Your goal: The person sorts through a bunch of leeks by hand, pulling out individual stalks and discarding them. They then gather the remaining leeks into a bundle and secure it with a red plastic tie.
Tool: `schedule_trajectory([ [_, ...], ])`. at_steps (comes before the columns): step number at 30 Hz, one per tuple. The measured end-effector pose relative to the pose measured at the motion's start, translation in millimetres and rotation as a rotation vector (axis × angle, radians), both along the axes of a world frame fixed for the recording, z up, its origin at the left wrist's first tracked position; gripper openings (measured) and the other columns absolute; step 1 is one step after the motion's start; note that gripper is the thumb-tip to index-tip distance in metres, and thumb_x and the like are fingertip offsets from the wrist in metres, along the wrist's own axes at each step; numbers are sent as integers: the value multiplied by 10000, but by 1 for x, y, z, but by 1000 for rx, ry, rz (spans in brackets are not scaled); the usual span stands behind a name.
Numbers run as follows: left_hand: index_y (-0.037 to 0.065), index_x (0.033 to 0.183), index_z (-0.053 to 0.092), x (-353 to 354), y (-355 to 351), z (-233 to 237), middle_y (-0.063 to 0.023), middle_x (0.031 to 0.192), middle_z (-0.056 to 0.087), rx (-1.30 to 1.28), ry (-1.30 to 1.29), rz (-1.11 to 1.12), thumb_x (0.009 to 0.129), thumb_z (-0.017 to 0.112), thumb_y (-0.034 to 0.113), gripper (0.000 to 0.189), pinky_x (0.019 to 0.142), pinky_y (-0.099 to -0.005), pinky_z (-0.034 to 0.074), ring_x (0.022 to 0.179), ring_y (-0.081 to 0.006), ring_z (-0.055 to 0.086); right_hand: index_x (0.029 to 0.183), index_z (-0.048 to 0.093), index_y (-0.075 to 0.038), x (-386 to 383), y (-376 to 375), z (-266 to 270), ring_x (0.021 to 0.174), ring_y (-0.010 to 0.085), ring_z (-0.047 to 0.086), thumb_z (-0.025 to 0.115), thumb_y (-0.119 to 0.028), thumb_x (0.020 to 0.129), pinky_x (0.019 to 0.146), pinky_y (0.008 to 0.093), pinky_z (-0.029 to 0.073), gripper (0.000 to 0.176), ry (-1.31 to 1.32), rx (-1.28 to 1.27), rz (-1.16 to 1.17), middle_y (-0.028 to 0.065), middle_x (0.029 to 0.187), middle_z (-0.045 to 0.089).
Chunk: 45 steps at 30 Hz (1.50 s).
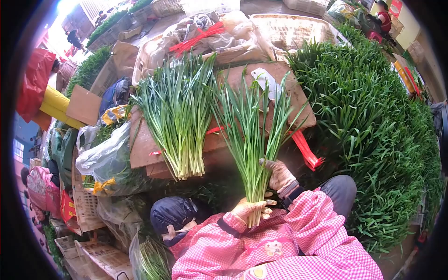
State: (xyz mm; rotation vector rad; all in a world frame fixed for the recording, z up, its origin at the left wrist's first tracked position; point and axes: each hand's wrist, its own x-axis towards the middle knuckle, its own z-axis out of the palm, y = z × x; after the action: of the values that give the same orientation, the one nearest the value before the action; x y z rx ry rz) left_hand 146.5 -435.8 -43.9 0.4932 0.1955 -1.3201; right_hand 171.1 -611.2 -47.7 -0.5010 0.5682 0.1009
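Note:
A loose bunch of long green leafy stalks stands upright in front of me, its leaves fanning out at the top. My left hand, in a pale, stained glove, is closed around the light cut ends. My right hand, gloved too, grips the bunch's right side higher up; some of its fingers are hidden behind the stalks. Left of the bunch, a thicker pile of the same stalks lies on a brown board, pale ends toward me. A red strip lies on the board between pile and bunch.
Dense greens fill the right side. More red strips hang at the board's right edge; others lie on cloth behind it. A white metal plate rests on the board. Plastic bags and crates crowd the left.

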Motion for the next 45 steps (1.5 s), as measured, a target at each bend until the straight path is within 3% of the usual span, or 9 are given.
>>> schedule_trajectory([
  [8, -4, 1285, 370, -1, 0, -5, -208, 1107, 570, 37, -29, -10, 837, 606, 67, 511, 659, -331, 523, 763, -205, 612, 966, 612, -40, 0, -3, -6, 752, 241, 646, 694, -51, 748, 694, 423, 540, 233, 45, 1, 4, 79, 859, 663],
  [12, 8, 1299, 364, 0, 2, -7, -184, 1089, 582, 61, -22, -24, 834, 613, 76, 532, 659, -329, 524, 744, -198, 609, 985, 610, -55, -3, -6, -12, 804, 205, 623, 733, -107, 731, 756, 365, 499, 287, 85, -153, 53, 59, 883, 659],
  [16, 11, 1317, 364, 0, 1, 3, -160, 1038, 615, 11, -13, 32, 797, 650, 48, 594, 597, -295, 517, 697, -173, 609, 1135, 536, -6, 0, -32, 19, 980, 166, 545, 715, -127, 773, 896, 303, 415, 422, 130, -789, -122, 72, 1050, 600],
  [19, 18, 1335, 347, 2, 1, 14, -133, 1019, 627, -45, -20, 78, 775, 664, 31, 643, 574, -259, 515, 641, -155, 606, 1259, 408, 10, 6, -62, 26, 1019, 167, 532, 656, -38, 808, 923, 283, 409, 517, -119, -1067, -503, 94, 1135, 556],
  [21, 18, 1335, 347, 3, 1, 19, -131, 1010, 629, -21, -36, 77, 774, 664, 29, 644, 561, -257, 514, 629, -152, 604, 1271, 411, -9, 14, -77, 45, 1005, 144, 535, 637, -13, 811, 885, 255, 431, 513, -173, -1018, -559, 103, 1117, 558],
  [28, 26, 1330, 355, 5, 5, 8, -141, 1001, 622, -20, -31, 87, 758, 682, 33, 659, 540, -252, 518, 603, -148, 600, 1209, 485, -3, 56, -119, 53, 890, 126, 561, 589, 1, 822, 789, 252, 472, 401, -193, -1004, -275, 89, 1027, 604],
  [32, 23, 1325, 356, 6, 7, 5, -148, 995, 621, -21, -11, 81, 758, 682, 35, 654, 524, -271, 532, 589, -153, 606, 1172, 527, -4, 68, -108, 68, 803, 146, 599, 637, -28, 800, 740, 257, 483, 389, -129, -737, -295, 67, 966, 638],
  [35, 24, 1325, 355, 8, 7, 3, -151, 998, 619, -13, -16, 73, 758, 679, 33, 653, 515, -279, 531, 579, -157, 606, 1178, 511, -34, 72, -107, 74, 750, 137, 612, 644, -111, 822, 590, 247, 456, 388, -52, -682, -181, 52, 969, 651],
  [45, 35, 1332, 350, 8, 10, -1, -137, 997, 620, 7, 18, 46, 768, 669, 39, 649, 499, -283, 510, 570, -165, 601, 1108, 568, -91, 84, -106, 48, 752, 139, 614, 607, -136, 854, 625, 272, 464, 261, -35, -559, -148, 21, 951, 654],
])
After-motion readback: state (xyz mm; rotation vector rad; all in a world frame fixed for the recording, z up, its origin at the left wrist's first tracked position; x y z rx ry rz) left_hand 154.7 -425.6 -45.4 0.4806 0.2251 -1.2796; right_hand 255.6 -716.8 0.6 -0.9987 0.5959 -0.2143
